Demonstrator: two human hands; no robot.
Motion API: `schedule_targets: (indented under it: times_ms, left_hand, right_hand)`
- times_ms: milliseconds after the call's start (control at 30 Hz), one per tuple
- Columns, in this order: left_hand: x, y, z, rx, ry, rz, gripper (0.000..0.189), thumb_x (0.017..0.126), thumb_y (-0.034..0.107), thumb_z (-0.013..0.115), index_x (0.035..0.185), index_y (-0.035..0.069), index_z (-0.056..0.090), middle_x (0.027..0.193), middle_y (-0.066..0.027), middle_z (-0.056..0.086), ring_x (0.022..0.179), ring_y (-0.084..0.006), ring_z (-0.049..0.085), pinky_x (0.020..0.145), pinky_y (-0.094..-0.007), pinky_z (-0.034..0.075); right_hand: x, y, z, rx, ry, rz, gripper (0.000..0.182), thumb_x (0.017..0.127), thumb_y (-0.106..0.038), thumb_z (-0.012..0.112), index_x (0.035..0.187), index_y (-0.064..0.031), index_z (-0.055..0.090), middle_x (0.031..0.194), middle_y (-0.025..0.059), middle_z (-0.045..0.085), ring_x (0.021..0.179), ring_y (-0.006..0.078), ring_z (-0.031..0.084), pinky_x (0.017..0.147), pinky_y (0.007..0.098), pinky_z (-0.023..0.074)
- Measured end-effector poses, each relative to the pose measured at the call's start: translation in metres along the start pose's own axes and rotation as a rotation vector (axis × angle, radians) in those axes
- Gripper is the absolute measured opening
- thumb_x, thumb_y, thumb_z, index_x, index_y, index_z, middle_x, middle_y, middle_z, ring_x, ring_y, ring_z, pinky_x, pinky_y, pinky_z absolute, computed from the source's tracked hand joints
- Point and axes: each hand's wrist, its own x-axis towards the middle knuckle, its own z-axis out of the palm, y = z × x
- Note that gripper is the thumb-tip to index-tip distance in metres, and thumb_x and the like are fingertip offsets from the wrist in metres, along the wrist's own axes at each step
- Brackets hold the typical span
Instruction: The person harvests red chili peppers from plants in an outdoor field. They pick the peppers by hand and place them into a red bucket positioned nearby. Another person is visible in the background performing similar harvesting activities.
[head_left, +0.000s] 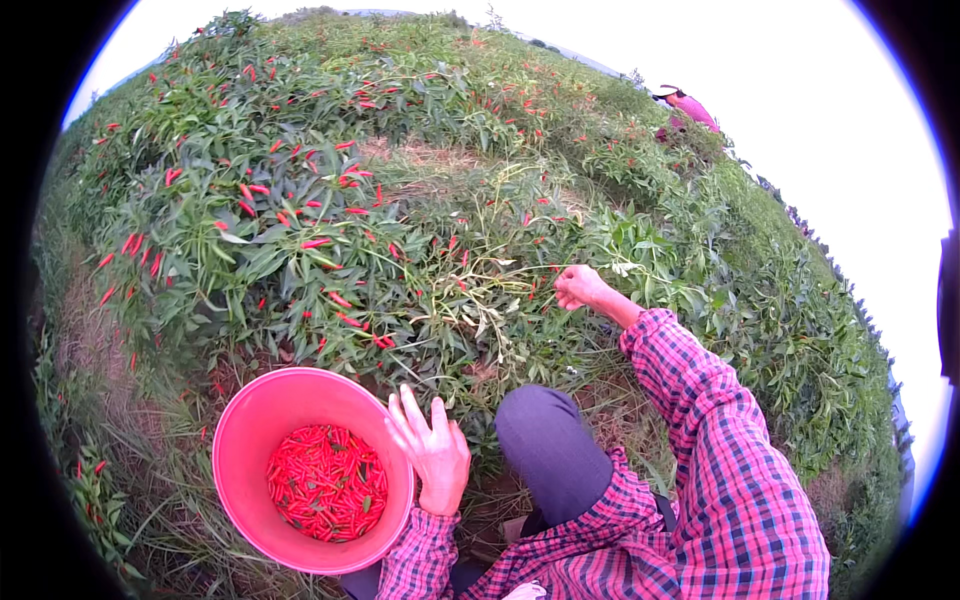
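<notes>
My left hand (433, 450) is beside the right rim of a pink plastic bucket (241, 457), its fingers apart and nothing seen in it. Inside the bucket lies a heap of red chili peppers (328, 482) with a few green leaves. Stretched out to the upper right, my right hand (579, 287) has its fingers curled at a chili plant's stems; whether a pepper is between them cannot be told. Many ripe red chilies (339, 299) hang on the leafy chili plants (262, 255) in front of me.
My bent knee (551, 450) in dark trousers is between my arms. Dry grass (420, 161) shows among the plants. Weeds and grass (161, 457) grow left of the bucket. Farther off at the upper right, a person (691, 111) in a pink top and light hat is bent among the plants.
</notes>
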Motion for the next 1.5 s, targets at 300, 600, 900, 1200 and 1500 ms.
schedule_targets:
  times_ms: [300,600,900,1200,1500]
  left_hand:
    - [0.003,-0.001,0.014,0.403,-0.119,-0.158,0.039,0.072,0.009,0.062,0.110,0.003,0.052,0.140,-0.0239,0.030,0.129,-0.0436,0.027,0.102,-0.0557,0.025]
    - [0.019,0.010,0.045,0.591,-0.088,-0.172,0.034,0.075,0.007,0.056,0.109,0.002,0.055,0.134,-0.0253,0.039,0.121,-0.0449,0.039,0.092,-0.0527,0.036]
    - [0.023,0.006,0.065,0.734,-0.057,-0.157,0.026,0.073,0.005,0.057,0.098,0.000,0.058,0.131,-0.0214,0.044,0.118,-0.0411,0.044,0.088,-0.0496,0.039]
    - [0.023,0.003,0.065,0.817,-0.122,-0.181,0.025,0.069,0.005,0.058,0.094,0.000,0.060,0.129,-0.0175,0.046,0.120,-0.0356,0.043,0.082,-0.0450,0.039]
    - [0.079,0.050,0.071,0.418,0.283,-0.133,0.027,0.072,-0.003,0.054,0.099,-0.001,0.059,0.123,-0.0175,0.051,0.115,-0.0343,0.047,0.095,-0.0459,0.038]
  right_hand:
    - [0.164,0.132,0.091,0.590,-0.152,0.247,0.014,0.089,-0.005,0.047,0.101,0.0008,0.049,0.090,0.0164,0.060,0.062,0.0239,0.063,0.050,0.0313,0.0532]
    - [0.284,0.217,0.086,0.691,-0.295,0.428,0.005,0.088,-0.006,0.051,0.086,-0.0028,0.055,0.077,0.0114,0.064,0.053,0.0177,0.060,0.036,0.0273,0.0438]
    - [0.274,0.193,0.009,0.533,-0.685,0.000,0.020,0.085,-0.020,0.064,0.094,-0.0031,0.060,0.072,0.0006,0.058,0.058,0.0069,0.053,0.044,0.0186,0.0396]
    - [0.284,0.168,-0.018,-0.056,-0.714,-0.182,0.015,0.080,-0.018,0.065,0.073,-0.0043,0.062,0.061,-0.0005,0.058,0.049,0.0059,0.049,0.042,0.0214,0.0367]
    - [0.240,0.111,-0.019,-0.141,-0.683,-0.181,0.026,0.084,-0.024,0.061,0.075,0.0000,0.061,0.066,0.0046,0.063,0.051,0.0103,0.058,0.042,0.0230,0.0437]
